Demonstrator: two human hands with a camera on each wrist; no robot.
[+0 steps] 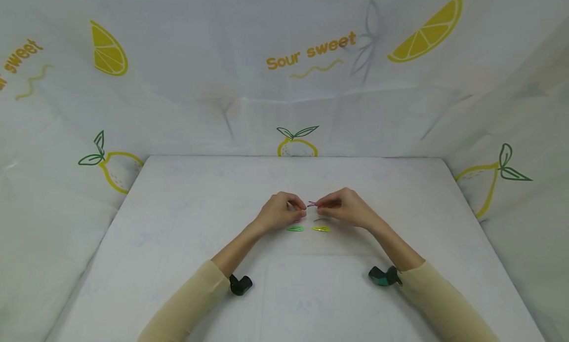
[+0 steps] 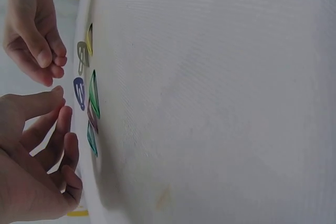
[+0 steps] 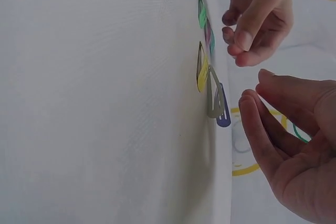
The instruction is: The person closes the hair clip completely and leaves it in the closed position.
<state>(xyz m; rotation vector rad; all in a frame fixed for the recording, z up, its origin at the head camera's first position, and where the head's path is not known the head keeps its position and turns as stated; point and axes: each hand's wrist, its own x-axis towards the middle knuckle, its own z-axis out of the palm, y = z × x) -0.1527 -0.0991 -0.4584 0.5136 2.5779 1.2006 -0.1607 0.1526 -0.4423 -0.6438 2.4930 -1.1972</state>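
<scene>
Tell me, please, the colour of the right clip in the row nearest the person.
The clip is yellow; it shows best in the right wrist view.

Lemon-printed backdrop, perhaps fabric

Clock reference: 12 o'clock faces the curtain behind the tabletop. On the tabletop, the left hair clip lies at 9 o'clock from the right hair clip. Two rear clips lie beyond the left hair clip, toward 12. The middle clip lies at 12 from the right hair clip; the far clip is at about 11 from the middle clip. Left grip: 11 from the left hair clip. Right grip: 2 from the right hair clip.
</scene>
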